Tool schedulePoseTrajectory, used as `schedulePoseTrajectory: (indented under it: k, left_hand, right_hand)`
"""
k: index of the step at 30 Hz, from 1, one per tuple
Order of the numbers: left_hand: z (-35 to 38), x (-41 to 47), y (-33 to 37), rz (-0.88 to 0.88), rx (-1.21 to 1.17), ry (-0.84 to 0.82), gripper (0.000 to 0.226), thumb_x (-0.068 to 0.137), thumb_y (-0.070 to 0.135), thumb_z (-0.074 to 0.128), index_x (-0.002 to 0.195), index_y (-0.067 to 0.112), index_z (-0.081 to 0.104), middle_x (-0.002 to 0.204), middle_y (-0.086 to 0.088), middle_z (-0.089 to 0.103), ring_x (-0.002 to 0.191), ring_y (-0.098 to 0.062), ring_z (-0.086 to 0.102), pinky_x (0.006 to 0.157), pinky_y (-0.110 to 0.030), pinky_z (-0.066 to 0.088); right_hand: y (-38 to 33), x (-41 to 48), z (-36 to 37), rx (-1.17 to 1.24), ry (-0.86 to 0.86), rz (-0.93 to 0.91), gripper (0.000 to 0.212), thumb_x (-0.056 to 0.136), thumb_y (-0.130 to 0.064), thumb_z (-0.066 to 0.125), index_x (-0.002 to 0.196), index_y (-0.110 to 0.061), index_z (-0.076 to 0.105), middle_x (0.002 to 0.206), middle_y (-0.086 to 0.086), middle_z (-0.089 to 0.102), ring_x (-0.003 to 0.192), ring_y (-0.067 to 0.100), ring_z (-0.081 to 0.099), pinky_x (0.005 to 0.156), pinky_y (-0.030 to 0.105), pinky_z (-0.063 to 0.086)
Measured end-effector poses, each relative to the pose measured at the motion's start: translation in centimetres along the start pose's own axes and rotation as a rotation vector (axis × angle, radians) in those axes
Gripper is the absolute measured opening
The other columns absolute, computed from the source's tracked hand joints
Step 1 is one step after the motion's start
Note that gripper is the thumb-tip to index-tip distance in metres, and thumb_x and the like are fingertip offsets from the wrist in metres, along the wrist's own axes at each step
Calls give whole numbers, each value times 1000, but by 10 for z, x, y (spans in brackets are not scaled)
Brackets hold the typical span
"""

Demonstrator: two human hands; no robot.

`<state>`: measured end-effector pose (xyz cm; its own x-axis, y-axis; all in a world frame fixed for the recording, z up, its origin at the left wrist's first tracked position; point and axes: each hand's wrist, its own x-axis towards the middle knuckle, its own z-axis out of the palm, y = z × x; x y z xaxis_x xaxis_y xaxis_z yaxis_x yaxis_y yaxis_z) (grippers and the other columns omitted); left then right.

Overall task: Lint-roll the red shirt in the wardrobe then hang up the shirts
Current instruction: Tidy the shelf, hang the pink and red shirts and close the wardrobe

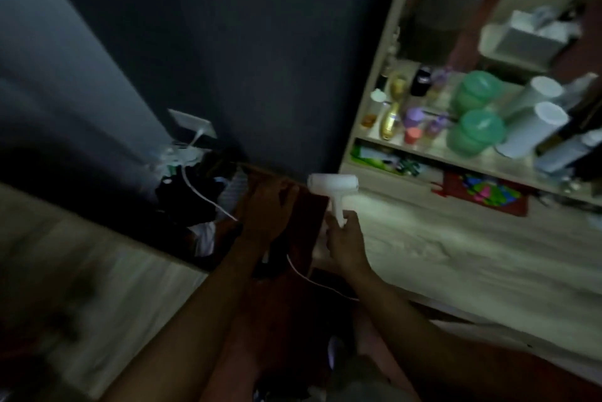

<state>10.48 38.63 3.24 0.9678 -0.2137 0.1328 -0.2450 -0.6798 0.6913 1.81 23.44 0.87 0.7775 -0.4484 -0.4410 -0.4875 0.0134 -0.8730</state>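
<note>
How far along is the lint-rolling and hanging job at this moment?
Done: the lint roller is picked up, its handle gripped by the right hand. In hand: the left hand rests on the red shirt, with the roller head by the shirt's edge; blur hides whether they touch. Left: probably most of the rolling, and the hanging, since no shirt shows on a hanger.

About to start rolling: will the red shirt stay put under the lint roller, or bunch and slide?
Probably floppy: the red shirt looks like limp cloth, so it may bunch under the lint roller. The left hand resting on it should help pin it. Slipperiness is unclear in this dim blur.
</note>
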Motion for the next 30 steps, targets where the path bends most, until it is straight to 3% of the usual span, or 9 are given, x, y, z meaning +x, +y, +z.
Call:
schedulePoseTrajectory:
  k: [3,7,10,12,15,19,22,27,30]
  left_hand:
    - [78,16,10,68,82,-133,28,96,28,59,106,4,70,104,-17,71,98,-35,65,88,-38,47]
    - [164,25,15,131,184,-300,48,92,46,48,111,7,70,114,-17,69,108,-39,65,92,-44,53]
    - [209,33,16,139,295,-396,47,88,48,53,114,11,68,114,-14,67,104,-37,63,83,-41,54]
    - [240,42,12,163,367,-493,52,91,50,52,118,8,66,120,-18,64,107,-41,62,88,-45,51]
    - [263,52,13,150,443,-569,62,89,51,49,134,10,56,144,-20,50,128,-41,50,102,-51,43]
    - [279,59,21,90,498,-635,73,92,57,49,154,21,34,164,-14,24,153,-36,16,117,-59,21]
    - [285,63,20,79,537,-670,75,94,61,45,157,24,26,168,-12,11,155,-37,4,118,-63,14]
    - [287,61,29,73,571,-645,78,96,62,42,159,23,20,169,-13,4,155,-38,1,118,-65,12]
    - [287,61,31,59,573,-644,78,97,63,39,160,24,16,169,-12,0,155,-37,-1,119,-65,11]
  right_hand:
    - [27,35,-42,-44,109,146,27,97,-40,56,109,-16,50,97,14,68,86,35,67,72,42,53]
    - [54,72,-80,-11,231,254,47,90,-62,56,108,-19,52,94,9,69,82,30,68,70,44,58]
    - [65,93,-103,-14,269,295,39,95,-45,60,113,-11,52,97,7,65,91,30,65,75,39,52]
    - [76,108,-116,-30,316,306,35,95,-42,61,110,-13,51,99,10,66,94,33,65,82,45,53]
    - [84,119,-124,9,323,302,28,91,-50,60,103,-28,48,92,7,68,88,33,68,81,53,57]
    - [82,133,-136,-1,325,276,27,95,-43,59,109,-22,50,89,-1,65,83,23,66,75,41,54]
    - [82,142,-142,-79,344,190,25,95,-33,62,111,-15,55,95,2,65,86,20,62,78,34,48]
    - [87,155,-149,-222,327,155,38,92,-25,62,123,-4,58,117,14,62,107,29,60,92,38,47]
    - [87,158,-148,-222,296,145,50,88,-32,59,129,-4,54,123,14,62,112,30,60,97,44,49]
